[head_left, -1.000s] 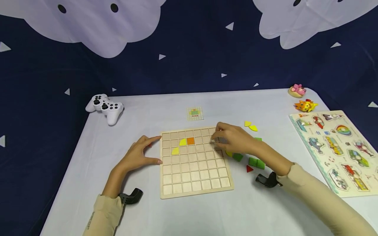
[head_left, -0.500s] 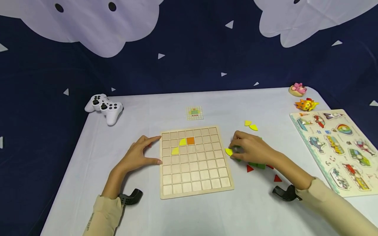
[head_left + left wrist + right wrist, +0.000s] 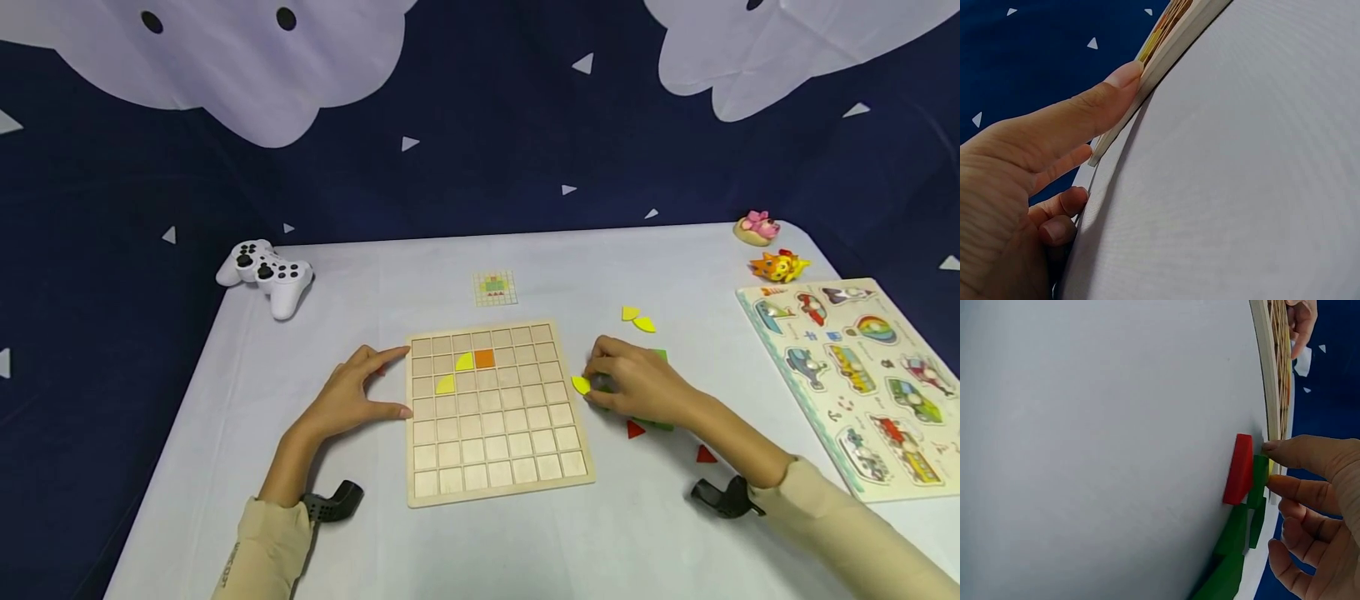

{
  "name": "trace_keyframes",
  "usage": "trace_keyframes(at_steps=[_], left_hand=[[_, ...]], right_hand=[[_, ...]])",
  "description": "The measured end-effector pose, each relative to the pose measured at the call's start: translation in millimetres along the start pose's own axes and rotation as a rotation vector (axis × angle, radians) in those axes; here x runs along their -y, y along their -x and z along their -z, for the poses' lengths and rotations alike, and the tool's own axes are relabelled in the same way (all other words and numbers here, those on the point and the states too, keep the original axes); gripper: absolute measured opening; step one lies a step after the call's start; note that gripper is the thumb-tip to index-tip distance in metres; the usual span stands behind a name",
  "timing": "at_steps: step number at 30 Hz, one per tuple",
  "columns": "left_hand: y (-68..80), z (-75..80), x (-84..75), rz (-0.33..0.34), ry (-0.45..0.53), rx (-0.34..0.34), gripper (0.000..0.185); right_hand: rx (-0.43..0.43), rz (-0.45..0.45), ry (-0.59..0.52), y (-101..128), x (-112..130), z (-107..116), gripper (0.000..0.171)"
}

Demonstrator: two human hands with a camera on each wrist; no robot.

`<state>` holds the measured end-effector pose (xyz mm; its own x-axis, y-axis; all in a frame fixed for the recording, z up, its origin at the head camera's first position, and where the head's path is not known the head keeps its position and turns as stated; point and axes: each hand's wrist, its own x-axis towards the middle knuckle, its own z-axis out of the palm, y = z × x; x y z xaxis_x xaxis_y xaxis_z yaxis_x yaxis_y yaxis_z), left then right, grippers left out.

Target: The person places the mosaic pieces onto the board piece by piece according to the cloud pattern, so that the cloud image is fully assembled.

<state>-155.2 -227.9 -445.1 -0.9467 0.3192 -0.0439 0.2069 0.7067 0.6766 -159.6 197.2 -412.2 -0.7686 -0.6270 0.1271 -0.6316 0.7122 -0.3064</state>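
Observation:
A wooden grid board (image 3: 491, 425) lies on the table, with an orange square (image 3: 484, 358) and two yellow quarter-circle pieces (image 3: 446, 384) in its upper-left cells. My left hand (image 3: 341, 392) touches the board's left edge with thumb and forefinger spread. Right of the board, my right hand (image 3: 637, 379) pinches another yellow quarter-circle piece (image 3: 581, 385) between thumb and forefinger. In the right wrist view only a sliver of that piece shows. Green blocks (image 3: 1233, 528) and a red triangle block (image 3: 1239, 469) lie beside the right hand; some are hidden under it in the head view.
Two yellow pieces (image 3: 643, 324) lie behind the right hand, and a loose red triangle (image 3: 706, 454) near its wrist. A small pattern card (image 3: 495, 287) is beyond the board. A game controller (image 3: 266, 273), two toy figures (image 3: 778, 267) and a picture puzzle (image 3: 847, 375) lie farther out.
My right hand has moved from the board's upper-right cells rightward to the yellow piece beside the board, and has stayed there for the last half second. The left hand has not moved.

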Motion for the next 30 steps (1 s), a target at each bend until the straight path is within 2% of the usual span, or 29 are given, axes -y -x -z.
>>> trace_keyframes(at_steps=[9, 14, 21, 30], left_hand=[[0.4, 0.3, 0.8, -0.001, 0.008, -0.004, 0.093], [0.9, -0.4, 1.0, -0.005, 0.014, -0.01, 0.092], [0.5, 0.0, 1.6, -0.001, 0.02, -0.005, 0.092], [-0.5, 0.4, 2.4, -0.019, 0.023, -0.013, 0.092]], right_hand=[[-0.016, -0.069, 0.011, 0, 1, 0, 0.018], [-0.022, -0.078, 0.001, -3, 3, 2, 0.018], [-0.027, -0.011, 0.005, -20, 20, 2, 0.02], [-0.008, 0.07, 0.004, -49, 54, -3, 0.019]])
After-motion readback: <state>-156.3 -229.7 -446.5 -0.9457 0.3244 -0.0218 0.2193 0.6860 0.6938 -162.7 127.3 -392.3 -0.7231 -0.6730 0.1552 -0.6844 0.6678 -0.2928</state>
